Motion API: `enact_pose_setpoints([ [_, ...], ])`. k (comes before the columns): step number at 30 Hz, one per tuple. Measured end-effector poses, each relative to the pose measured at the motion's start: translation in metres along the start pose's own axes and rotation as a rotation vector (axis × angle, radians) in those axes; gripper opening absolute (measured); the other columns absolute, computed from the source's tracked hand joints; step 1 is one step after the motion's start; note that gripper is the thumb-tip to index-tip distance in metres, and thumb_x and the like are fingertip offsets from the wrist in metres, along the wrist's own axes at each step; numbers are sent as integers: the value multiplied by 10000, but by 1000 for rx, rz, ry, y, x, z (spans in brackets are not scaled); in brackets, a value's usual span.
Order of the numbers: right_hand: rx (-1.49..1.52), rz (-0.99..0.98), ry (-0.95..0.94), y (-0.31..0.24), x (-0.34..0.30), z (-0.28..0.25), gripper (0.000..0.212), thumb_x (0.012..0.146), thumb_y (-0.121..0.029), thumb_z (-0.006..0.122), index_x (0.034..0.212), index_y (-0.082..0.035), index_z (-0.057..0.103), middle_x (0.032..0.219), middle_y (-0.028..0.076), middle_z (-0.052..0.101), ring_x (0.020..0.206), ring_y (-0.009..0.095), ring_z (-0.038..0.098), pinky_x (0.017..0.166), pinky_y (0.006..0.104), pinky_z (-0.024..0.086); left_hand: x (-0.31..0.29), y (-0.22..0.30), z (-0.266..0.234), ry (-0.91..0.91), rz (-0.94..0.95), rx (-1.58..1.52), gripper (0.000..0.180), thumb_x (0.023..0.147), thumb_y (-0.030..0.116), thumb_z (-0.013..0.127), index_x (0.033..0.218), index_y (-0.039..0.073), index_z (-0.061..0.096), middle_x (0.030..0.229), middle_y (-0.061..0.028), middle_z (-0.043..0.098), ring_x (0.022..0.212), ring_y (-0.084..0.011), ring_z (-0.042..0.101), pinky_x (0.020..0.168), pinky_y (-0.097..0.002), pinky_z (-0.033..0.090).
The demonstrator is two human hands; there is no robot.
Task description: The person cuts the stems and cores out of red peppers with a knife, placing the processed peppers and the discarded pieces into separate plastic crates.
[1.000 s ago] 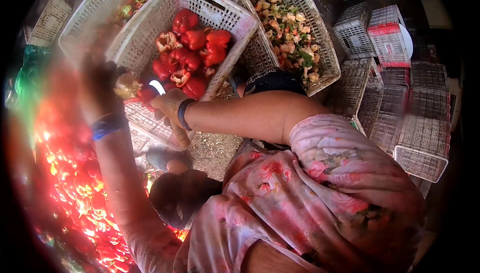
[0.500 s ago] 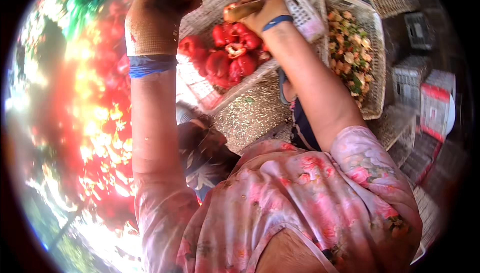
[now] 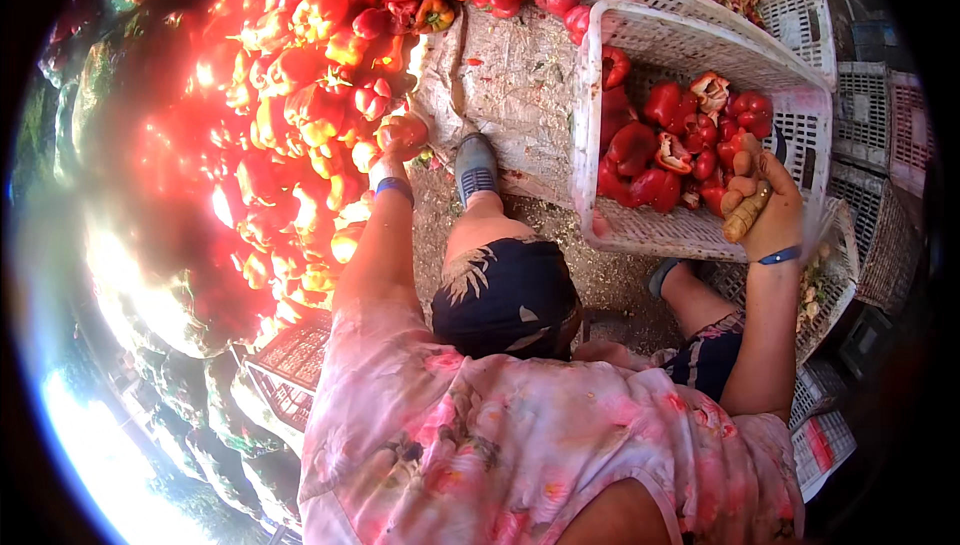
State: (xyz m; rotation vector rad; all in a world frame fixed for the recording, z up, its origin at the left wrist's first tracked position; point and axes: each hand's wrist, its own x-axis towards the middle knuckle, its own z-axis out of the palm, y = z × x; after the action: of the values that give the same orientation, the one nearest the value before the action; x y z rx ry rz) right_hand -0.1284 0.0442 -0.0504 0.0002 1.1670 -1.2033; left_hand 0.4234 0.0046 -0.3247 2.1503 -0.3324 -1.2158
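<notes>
My left hand (image 3: 384, 164) is at the right edge of a big pile of red bell peppers, its fingers closed round a red bell pepper (image 3: 404, 132); glare blurs the fingertips. On the right, my right hand (image 3: 778, 207) hangs over the near right corner of a white plastic crate (image 3: 655, 233). Its gloved fingers wrap round a short tan, rod-shaped thing (image 3: 746, 212), which looks like a handle; its far end is hidden. Inside the crate lie several red bell peppers (image 3: 633, 149), and some show pale, opened insides.
The pepper pile (image 3: 300, 95) fills the left, partly washed out by sunlight. A second crate (image 3: 790, 5) with scraps stands behind the first. Another crate (image 3: 835, 285) of trimmings is by my right forearm. A reddish crate (image 3: 292, 370) sits at lower left; pale sheeting (image 3: 520, 95) covers the ground ahead.
The view has swung left. My left hand has moved from above the crate to the pile and closed on a pepper. My right hand stays by the crate with the tan thing.
</notes>
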Motion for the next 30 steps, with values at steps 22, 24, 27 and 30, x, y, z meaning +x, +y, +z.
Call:
enact_pose_setpoints([
  [22, -365, 15, 35, 54, 16, 60, 484, 934, -287, 565, 1341, -24, 545, 876, 42, 655, 593, 109, 553, 501, 277, 455, 13, 46, 54, -200, -9, -523, 428, 788, 372, 605, 1174, 198, 543, 1087, -67, 654, 859, -318, 683, 786, -548, 524],
  [24, -529, -29, 36, 57, 3, 73, 502, 911, -247, 580, 1353, -14, 530, 845, 34, 643, 559, 106, 540, 480, 268, 444, -21, 82, 62, -243, 161, -495, 480, 742, 182, 683, 1167, 37, 516, 1006, -115, 639, 798, -260, 688, 642, -410, 602],
  [27, -855, -116, 21, 67, -8, 92, 562, 874, -105, 564, 1421, -25, 465, 773, 9, 599, 484, 73, 480, 450, 245, 423, -129, 157, 75, -310, 568, -192, 634, 605, 131, 780, 1151, -29, 501, 983, -114, 617, 786, -217, 651, 680, -329, 577],
  [30, -1177, -539, -29, 90, -4, 82, 656, 861, -106, 597, 1480, -57, 383, 1043, 190, 670, 805, 319, 663, 705, 393, 532, -232, 207, 87, -284, 940, 203, 652, 606, 205, 817, 1142, -13, 516, 993, -127, 633, 890, -214, 649, 812, -341, 528],
])
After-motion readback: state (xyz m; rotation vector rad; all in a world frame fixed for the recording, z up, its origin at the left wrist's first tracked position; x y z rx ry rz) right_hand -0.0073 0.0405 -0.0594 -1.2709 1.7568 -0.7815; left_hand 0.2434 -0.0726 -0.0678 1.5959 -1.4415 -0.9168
